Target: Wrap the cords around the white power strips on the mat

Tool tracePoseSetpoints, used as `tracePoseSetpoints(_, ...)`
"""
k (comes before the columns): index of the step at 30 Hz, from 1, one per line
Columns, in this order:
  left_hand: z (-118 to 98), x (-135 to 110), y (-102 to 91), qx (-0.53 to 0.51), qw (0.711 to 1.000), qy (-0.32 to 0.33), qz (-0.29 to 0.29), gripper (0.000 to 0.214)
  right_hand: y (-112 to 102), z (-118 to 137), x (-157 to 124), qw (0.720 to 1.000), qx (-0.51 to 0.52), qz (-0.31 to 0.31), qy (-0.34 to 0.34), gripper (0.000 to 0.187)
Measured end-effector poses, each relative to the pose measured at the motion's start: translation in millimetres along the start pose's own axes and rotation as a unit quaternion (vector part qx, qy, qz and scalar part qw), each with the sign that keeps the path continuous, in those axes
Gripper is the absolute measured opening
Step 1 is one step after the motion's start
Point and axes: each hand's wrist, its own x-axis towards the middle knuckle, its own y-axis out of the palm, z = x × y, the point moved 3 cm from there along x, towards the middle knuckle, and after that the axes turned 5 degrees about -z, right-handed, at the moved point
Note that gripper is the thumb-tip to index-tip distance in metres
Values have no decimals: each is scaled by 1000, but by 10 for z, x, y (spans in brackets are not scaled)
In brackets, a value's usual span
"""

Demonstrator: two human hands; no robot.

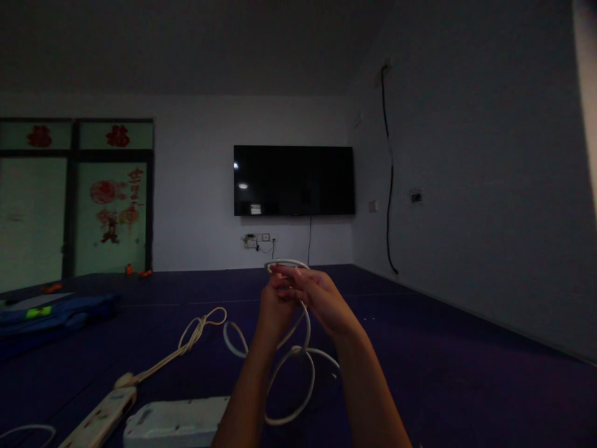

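Observation:
Both my hands are raised in front of me over a dark purple floor. My left hand [273,308] is closed around a white cable [298,361], and my right hand [317,298] pinches the same cable just above it, where a small loop arches over the fingers. The cable hangs down from the hands in loose loops toward the floor. A white power strip [100,418] lies at the lower left with its own knotted cord [198,330] trailing away from it. A white box-shaped device [175,422] lies beside the strip, just under my left forearm.
A dark wall-mounted television [293,180] hangs on the far wall above a socket [261,238]. A black cable [389,186] runs down the right wall. Glass doors with red decorations [112,199] stand at the far left. Blue fabric [56,314] lies on the floor at left.

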Motion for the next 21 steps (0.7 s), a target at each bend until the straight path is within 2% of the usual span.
tracePoseSetpoints(3, -33, 29, -179, -68, 994, -11, -85, 65, -103, -96, 44, 995, -97, 2, -4, 31)
tracePoseSetpoints(5, -69, 44, -320, -139, 978, -24, -154, 71, -210, -215, 87, 986, -164, -23, -7, 28)
tracePoseSetpoints(7, -109, 59, -451, -204, 954, -25, -219, 71, -301, -379, 117, 973, -228, -27, 12, 35)
tracePoseSetpoints(8, -126, 64, -509, -231, 941, -22, -247, 71, -323, -475, 122, 967, -253, 1, 32, 42)
tracePoseSetpoints(10, -152, 71, -608, -270, 918, -20, -290, 71, -316, -671, 108, 951, -282, 101, 81, 49)
tracePoseSetpoints(11, -163, 71, -649, -281, 910, -21, -305, 70, -301, -759, 93, 939, -295, 146, 105, 47)
tracePoseSetpoints(13, -191, 68, -716, -293, 900, -24, -322, 69, -267, -900, 72, 915, -328, 188, 140, 32)
tracePoseSetpoints(16, -259, 60, -804, -309, 889, -28, -338, 62, -219, -1021, 85, 900, -367, 168, 164, 6)
tracePoseSetpoints(18, -325, 54, -881, -324, 877, -28, -354, 55, -225, -1058, 124, 899, -383, 131, 164, 14)
tracePoseSetpoints(21, -456, 32, -1068, -348, 853, -20, -388, 40, -401, -1067, 205, 887, -437, 18, 147, 20)
